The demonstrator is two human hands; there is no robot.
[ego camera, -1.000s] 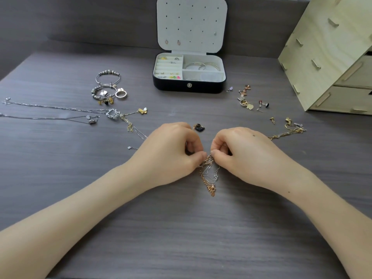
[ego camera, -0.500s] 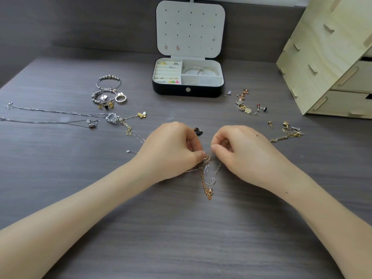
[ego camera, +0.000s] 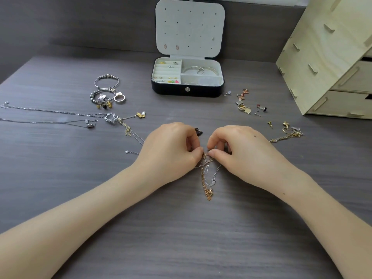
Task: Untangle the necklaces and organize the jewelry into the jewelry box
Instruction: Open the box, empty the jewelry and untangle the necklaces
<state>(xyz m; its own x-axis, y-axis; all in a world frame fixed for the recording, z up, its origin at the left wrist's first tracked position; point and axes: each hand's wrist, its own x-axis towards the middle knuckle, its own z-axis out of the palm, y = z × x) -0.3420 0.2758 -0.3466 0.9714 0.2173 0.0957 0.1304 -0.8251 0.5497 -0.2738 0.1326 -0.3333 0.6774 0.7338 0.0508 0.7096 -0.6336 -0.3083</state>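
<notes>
Since a second ago the gold and silver strands have come to dangle a little lower and looser beneath the fingertips, while both hands stay almost where they were. The left hand (ego camera: pixel 171 152) and the right hand (ego camera: pixel 245 154) meet at the middle of the grey wood-grain table (ego camera: pixel 181 238), each pinching the knot of tangled necklaces (ego camera: pixel 207 161) between thumb and curled fingers, the two pinches nearly touching. From the knot a gold chain (ego camera: pixel 204 182) hangs toward the near edge and ends in a clasp, with a silver chain (ego camera: pixel 215 175) looping just to its right. Just beyond the knuckles lies a small dark heart-shaped charm (ego camera: pixel 198 131). To the left, long silver necklaces (ego camera: pixel 50 112) stretch across the table toward a butterfly pendant (ego camera: pixel 141 114); farther back are beaded bracelets (ego camera: pixel 106 81) and a ring (ego camera: pixel 119 97). To the right lie scattered earrings (ego camera: pixel 244 107) and a small heap of gold chain (ego camera: pixel 287 134). At the far centre stands the black jewelry box (ego camera: pixel 187 91), its lid (ego camera: pixel 190 27) upright, with bangles (ego camera: pixel 199 70) in the far right compartment and small pieces in the left slots. A pale wooden drawer unit (ego camera: pixel 326 57) stands at the far right.
</notes>
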